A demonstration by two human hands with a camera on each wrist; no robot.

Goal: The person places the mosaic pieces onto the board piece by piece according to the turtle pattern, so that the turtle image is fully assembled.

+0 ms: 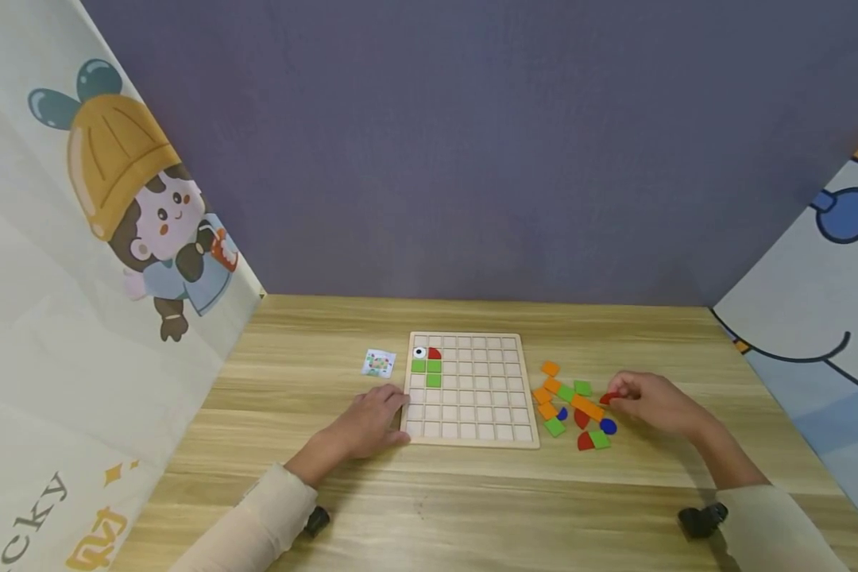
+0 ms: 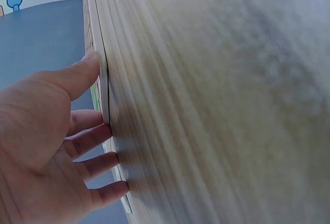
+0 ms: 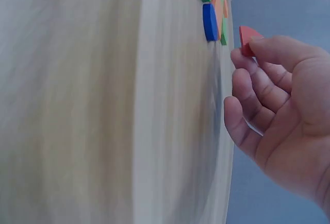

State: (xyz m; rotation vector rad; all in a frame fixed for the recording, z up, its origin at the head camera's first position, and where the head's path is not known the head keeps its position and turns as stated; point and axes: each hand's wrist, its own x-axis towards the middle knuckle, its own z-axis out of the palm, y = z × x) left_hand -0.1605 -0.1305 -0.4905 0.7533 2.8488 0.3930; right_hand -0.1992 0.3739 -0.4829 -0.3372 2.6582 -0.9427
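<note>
A wooden grid board [image 1: 472, 405] lies on the table. In its upper left cells sit a white eye tile [image 1: 419, 353], a red quarter-circle piece [image 1: 434, 353] and several green squares [image 1: 434, 380]. My left hand [image 1: 370, 421] rests at the board's left edge; in the left wrist view the thumb and fingertips [image 2: 92, 56] touch its side, fingers nearly straight. Right of the board, my right hand [image 1: 651, 401] pinches a red quarter-circle piece [image 3: 247, 39] between thumb and index finger, above the table. The other fingers are loosely bent.
Loose orange, green, red and blue pieces [image 1: 588, 407] lie in a cluster between the board and my right hand. A small printed card [image 1: 379, 363] lies left of the board. A dark panel [image 1: 472, 159] stands behind the table [image 1: 472, 508], with printed walls on both sides.
</note>
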